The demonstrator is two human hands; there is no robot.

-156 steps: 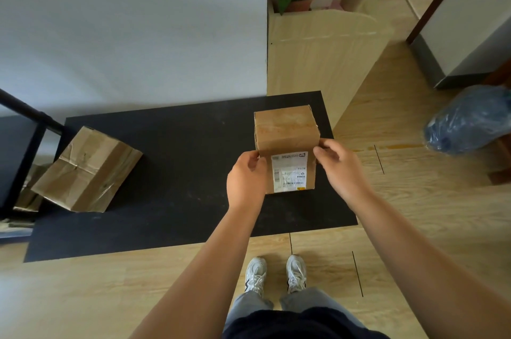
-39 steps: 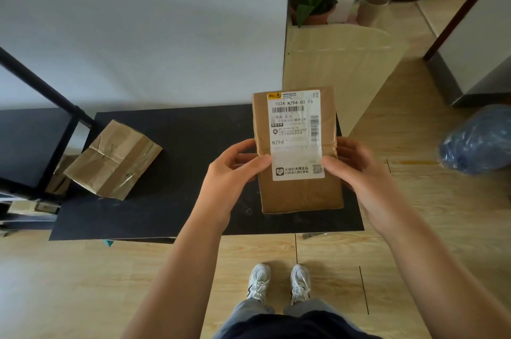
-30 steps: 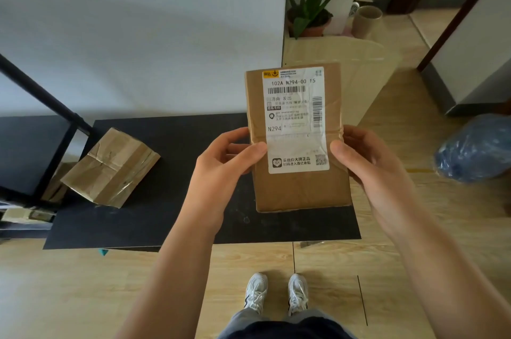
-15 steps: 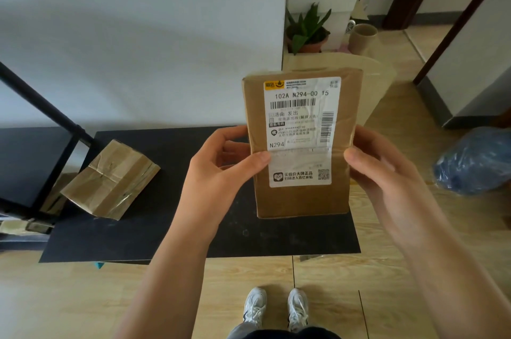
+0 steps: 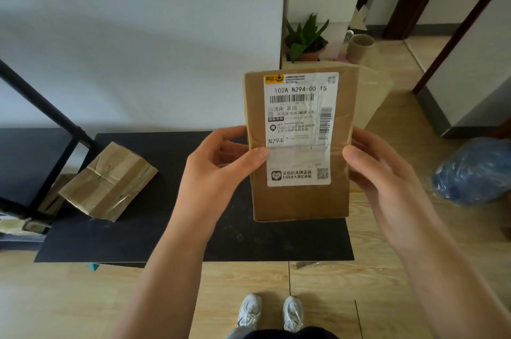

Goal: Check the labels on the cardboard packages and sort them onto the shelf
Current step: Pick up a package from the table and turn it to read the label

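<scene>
I hold a brown cardboard package [image 5: 300,200] upright in front of me, above a black mat. Its white shipping label [image 5: 300,122] faces me and reads "102A N294-00 15". My left hand [image 5: 218,170] grips the package's left edge, thumb on the label's lower left. My right hand [image 5: 378,170] grips the right edge. A second, crumpled cardboard package [image 5: 107,181] lies on the mat at the left. The black shelf [image 5: 33,161] stands at the far left, only partly in view.
The black mat [image 5: 171,236] lies on a wooden floor against a white wall. A potted plant [image 5: 305,39] and a brown cup [image 5: 359,48] sit on a wooden cabinet behind the package. A blue plastic bag [image 5: 475,170] lies on the floor at the right.
I lifted the package off the mat and turned its label face toward me. Over the last second it rose slightly closer to my view. The crumpled package has not moved.
</scene>
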